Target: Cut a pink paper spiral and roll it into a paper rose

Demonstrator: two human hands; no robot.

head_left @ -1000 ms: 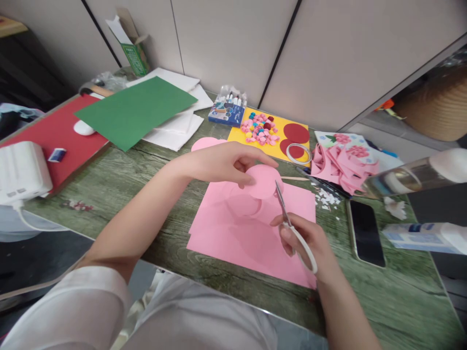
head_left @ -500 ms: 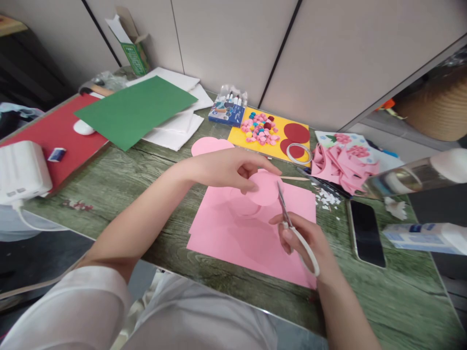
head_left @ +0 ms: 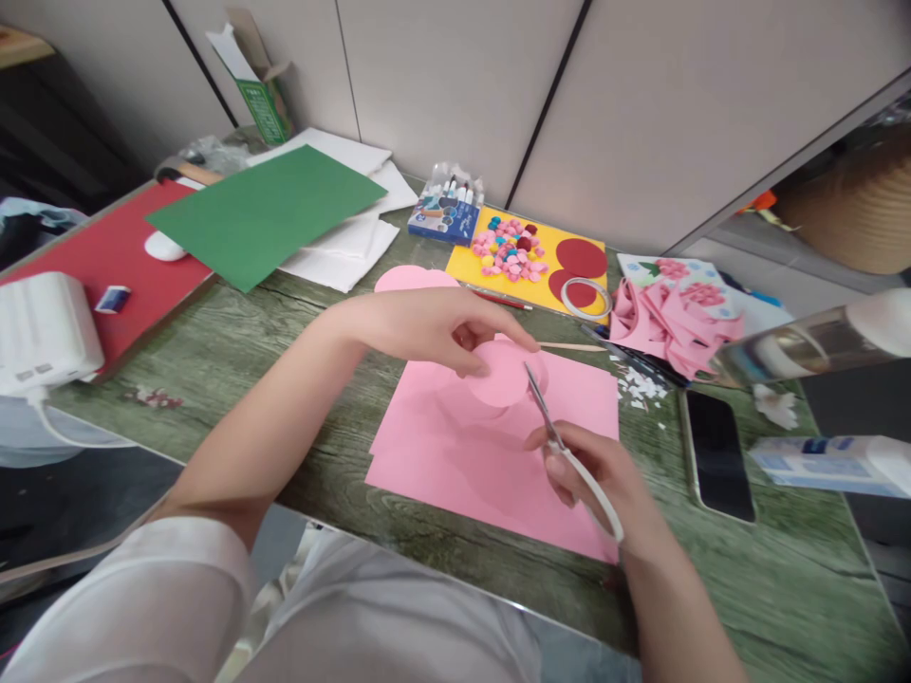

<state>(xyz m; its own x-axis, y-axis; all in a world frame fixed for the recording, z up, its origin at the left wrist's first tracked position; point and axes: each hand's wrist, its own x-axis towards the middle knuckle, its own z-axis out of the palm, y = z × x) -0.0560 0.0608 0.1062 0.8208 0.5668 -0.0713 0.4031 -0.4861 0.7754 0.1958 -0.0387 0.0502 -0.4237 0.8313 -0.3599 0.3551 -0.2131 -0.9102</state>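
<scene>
My left hand [head_left: 441, 327] pinches a round pink paper piece [head_left: 499, 375] between thumb and fingers, above the table. In my right hand [head_left: 587, 460] is a pair of scissors [head_left: 547, 417] with a white handle, its fingers wrapped round the loops. The blade tips meet the right edge of the paper circle; whether the blades are apart is hard to make out. Beneath both hands lie pink paper sheets [head_left: 462, 474]. More rounded pink pieces [head_left: 413, 277] lie behind my left wrist, partly hidden by it.
Beyond my hands, a yellow sheet [head_left: 466, 268] carries small pompoms, dark red circles and a tape roll [head_left: 585, 298]. Pink scraps [head_left: 676, 323], a phone [head_left: 718, 455] and bottles stand or lie at the right. A green sheet [head_left: 270, 213] and a white power bank [head_left: 46, 332] are at the left.
The paper circle and my left hand have shifted slightly left and turned a little. The scissor tips have moved left with the circle's edge. Both hands keep their hold.
</scene>
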